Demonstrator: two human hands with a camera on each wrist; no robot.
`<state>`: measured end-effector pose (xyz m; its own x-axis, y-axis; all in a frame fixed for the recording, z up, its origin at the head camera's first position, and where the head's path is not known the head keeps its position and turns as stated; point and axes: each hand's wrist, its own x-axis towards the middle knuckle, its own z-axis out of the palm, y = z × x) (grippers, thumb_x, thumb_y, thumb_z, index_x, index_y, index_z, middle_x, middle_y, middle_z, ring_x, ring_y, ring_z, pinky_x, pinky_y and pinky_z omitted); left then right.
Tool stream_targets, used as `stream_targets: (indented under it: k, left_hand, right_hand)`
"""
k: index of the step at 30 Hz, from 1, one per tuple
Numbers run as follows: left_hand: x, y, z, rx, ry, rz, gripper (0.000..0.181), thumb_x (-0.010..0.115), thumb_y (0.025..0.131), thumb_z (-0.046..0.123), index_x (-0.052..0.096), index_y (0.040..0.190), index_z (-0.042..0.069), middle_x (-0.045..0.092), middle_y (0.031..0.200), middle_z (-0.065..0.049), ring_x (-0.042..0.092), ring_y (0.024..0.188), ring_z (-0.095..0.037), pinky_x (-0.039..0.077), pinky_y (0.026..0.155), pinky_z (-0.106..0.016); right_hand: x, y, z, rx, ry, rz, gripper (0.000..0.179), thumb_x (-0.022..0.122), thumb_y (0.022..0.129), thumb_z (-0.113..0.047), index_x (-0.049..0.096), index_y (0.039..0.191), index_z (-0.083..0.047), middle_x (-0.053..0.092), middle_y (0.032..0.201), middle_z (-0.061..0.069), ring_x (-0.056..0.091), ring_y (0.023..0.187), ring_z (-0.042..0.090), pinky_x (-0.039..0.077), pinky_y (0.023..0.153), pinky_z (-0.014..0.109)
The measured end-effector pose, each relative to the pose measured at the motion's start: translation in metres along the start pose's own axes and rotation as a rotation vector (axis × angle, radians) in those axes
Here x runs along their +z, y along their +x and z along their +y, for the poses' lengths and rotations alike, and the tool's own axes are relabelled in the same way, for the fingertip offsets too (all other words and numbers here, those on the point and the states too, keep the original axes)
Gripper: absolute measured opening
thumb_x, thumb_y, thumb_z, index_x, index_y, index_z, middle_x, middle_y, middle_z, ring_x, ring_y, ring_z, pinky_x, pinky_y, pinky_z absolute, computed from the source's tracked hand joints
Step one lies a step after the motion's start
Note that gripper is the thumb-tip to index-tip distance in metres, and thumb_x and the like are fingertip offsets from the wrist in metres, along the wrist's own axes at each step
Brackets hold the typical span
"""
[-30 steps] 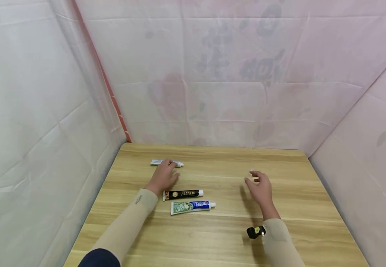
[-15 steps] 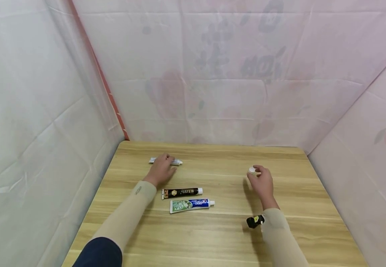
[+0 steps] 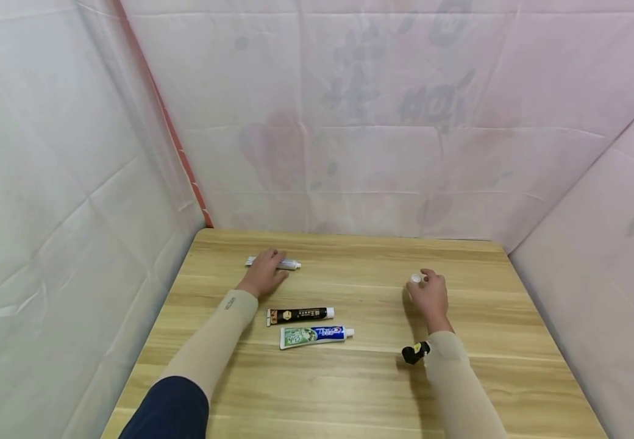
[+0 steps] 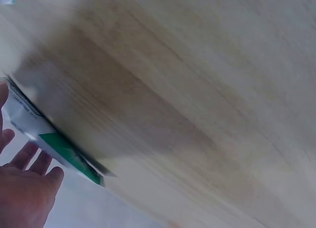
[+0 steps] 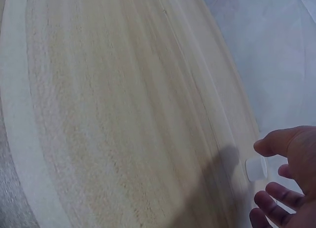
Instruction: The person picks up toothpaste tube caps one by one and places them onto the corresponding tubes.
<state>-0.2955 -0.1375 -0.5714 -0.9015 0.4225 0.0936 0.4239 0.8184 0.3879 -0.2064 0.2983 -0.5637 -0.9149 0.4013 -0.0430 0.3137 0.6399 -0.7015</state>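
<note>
At the back left of the table, my left hand (image 3: 264, 272) lies over a toothpaste tube (image 3: 288, 264) with a white cap. In the left wrist view the tube (image 4: 69, 154) shows white and green, and the fingertips are right at its edge. My right hand (image 3: 430, 299) is at the back right, beside a small white cylinder (image 3: 416, 278), possibly a cap or tub. In the right wrist view the thumb and fingers are spread around this white cylinder (image 5: 256, 169), with a gap showing between it and the index fingertip.
A black toothpaste tube (image 3: 300, 315) and a green and blue toothpaste tube (image 3: 317, 335) lie side by side near the middle of the wooden table (image 3: 350, 390). Pale sheet walls (image 3: 372, 164) rise behind it and on both sides. A black device hangs at the right wrist.
My right hand has closed in around the white cylinder, which was mostly hidden a second ago. My left hand has settled a little farther over the tube. The tubes stay put.
</note>
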Motion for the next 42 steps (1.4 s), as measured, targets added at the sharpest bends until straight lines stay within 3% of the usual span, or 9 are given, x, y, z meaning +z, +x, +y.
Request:
stream_targets:
  k: [10,24,31,36,42]
  left_hand:
    - [0.003,-0.003,-0.006,-0.015,0.059,-0.012,0.048,0.062,0.097,0.031,0.054,0.140,0.009,0.057,0.124,-0.014,0.053,0.116,-0.032,0.040,0.105,-0.049]
    - [0.009,-0.005,-0.007,-0.026,0.067,0.035,0.036,0.060,0.099,0.028,0.060,0.132,0.014,0.060,0.112,-0.007,0.055,0.099,-0.027,0.045,0.086,-0.051]
    - [0.008,-0.009,-0.005,-0.042,0.063,-0.012,0.030,0.058,0.100,0.029,0.060,0.128,0.018,0.058,0.110,-0.004,0.051,0.097,-0.025,0.044,0.083,-0.047]
    - [0.004,-0.012,-0.002,-0.040,0.068,-0.014,0.028,0.058,0.100,0.027,0.060,0.127,0.019,0.057,0.109,-0.004,0.051,0.095,-0.024,0.045,0.081,-0.047]
    - [-0.001,-0.015,0.003,0.013,0.062,-0.002,0.028,0.059,0.099,0.025,0.060,0.126,0.015,0.058,0.107,-0.007,0.054,0.092,-0.024,0.049,0.075,-0.045]
  right_hand:
    - [-0.001,0.001,0.008,0.073,-0.055,0.015,0.051,0.060,0.088,-0.029,0.056,0.134,-0.008,0.061,0.124,0.017,0.059,0.109,0.035,0.048,0.077,0.049]
    - [0.002,0.000,0.012,0.097,-0.055,-0.028,0.047,0.065,0.089,-0.040,0.061,0.125,-0.010,0.062,0.121,0.013,0.059,0.105,0.031,0.046,0.075,0.043]
    - [0.001,-0.009,0.013,0.125,-0.032,-0.004,0.041,0.066,0.089,-0.043,0.062,0.116,-0.011,0.063,0.113,0.009,0.058,0.097,0.027,0.042,0.070,0.036]
    - [-0.002,-0.013,0.013,0.094,0.018,0.025,0.037,0.066,0.090,-0.038,0.060,0.116,-0.012,0.065,0.117,0.010,0.062,0.101,0.029,0.043,0.071,0.035]
    - [-0.003,-0.017,0.015,0.054,0.070,0.051,0.037,0.067,0.089,-0.033,0.059,0.118,-0.012,0.065,0.120,0.010,0.067,0.103,0.028,0.048,0.066,0.030]
